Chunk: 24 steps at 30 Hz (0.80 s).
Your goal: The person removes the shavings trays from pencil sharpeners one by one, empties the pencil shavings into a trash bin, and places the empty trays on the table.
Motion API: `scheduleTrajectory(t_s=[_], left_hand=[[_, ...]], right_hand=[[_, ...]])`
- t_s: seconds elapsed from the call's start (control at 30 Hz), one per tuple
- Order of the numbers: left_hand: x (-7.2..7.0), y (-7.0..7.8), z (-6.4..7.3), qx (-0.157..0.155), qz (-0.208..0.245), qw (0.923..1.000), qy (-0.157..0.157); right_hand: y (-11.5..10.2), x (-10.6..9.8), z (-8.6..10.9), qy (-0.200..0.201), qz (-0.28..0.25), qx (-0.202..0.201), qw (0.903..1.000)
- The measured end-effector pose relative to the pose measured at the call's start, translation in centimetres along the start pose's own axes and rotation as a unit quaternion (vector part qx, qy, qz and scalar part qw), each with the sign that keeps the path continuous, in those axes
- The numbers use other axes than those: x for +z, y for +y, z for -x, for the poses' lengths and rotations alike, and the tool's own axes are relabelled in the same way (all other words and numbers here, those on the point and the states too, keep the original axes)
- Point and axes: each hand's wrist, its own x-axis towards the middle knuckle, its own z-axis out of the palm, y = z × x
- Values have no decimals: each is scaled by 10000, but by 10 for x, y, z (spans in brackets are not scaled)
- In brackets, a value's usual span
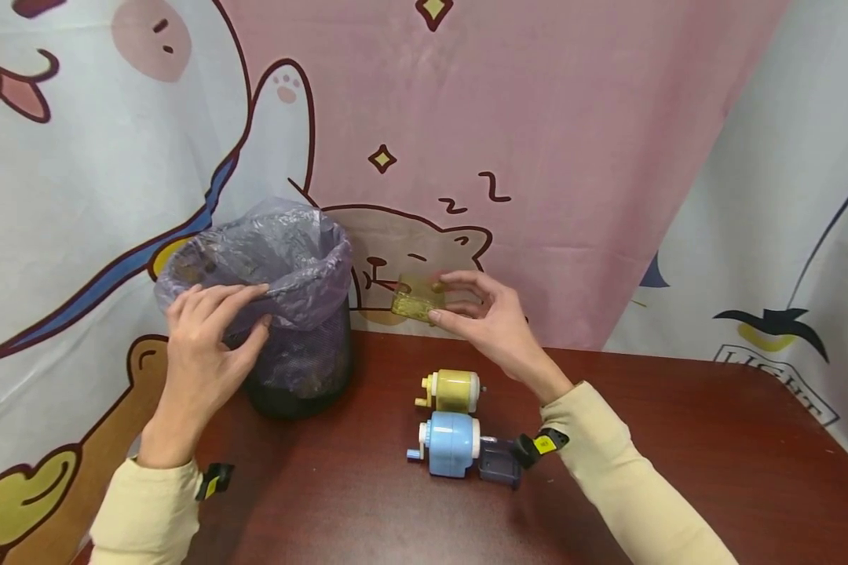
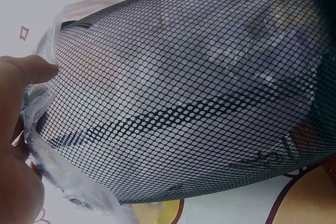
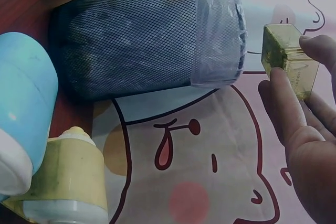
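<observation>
My right hand (image 1: 491, 318) pinches a clear yellow shavings drawer (image 1: 414, 302) between thumb and fingers, lifted above the table to the right of the bin. Shavings seem to lie in its lower part; the right wrist view shows the drawer (image 3: 291, 59) close up. My left hand (image 1: 208, 329) grips the near rim of a dark mesh trash bin (image 2: 184, 93), thumb on the outside and fingers over the edge. A thin purple bag (image 1: 318, 290) lines the bin and folds over its rim.
On the reddish-brown table (image 1: 367, 510) stand a yellow crank pencil sharpener (image 1: 455, 390) and, nearer, a blue one (image 1: 452, 445). A dark see-through drawer (image 1: 499, 461) sits at the blue sharpener's right, below my right wrist. A printed cloth (image 1: 572, 157) hangs behind.
</observation>
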Motion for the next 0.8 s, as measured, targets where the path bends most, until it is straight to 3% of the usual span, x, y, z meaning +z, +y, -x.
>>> scheduleTrajectory(t_s=[0.33, 0.8], left_hand=[[0, -1, 0, 406, -357, 9985, -57], [-2, 0, -1, 398, -483, 9978, -235]], right_hand=[[1, 5, -5, -35, 163, 13, 9999], [-5, 14, -20, 107, 307, -37, 9995]])
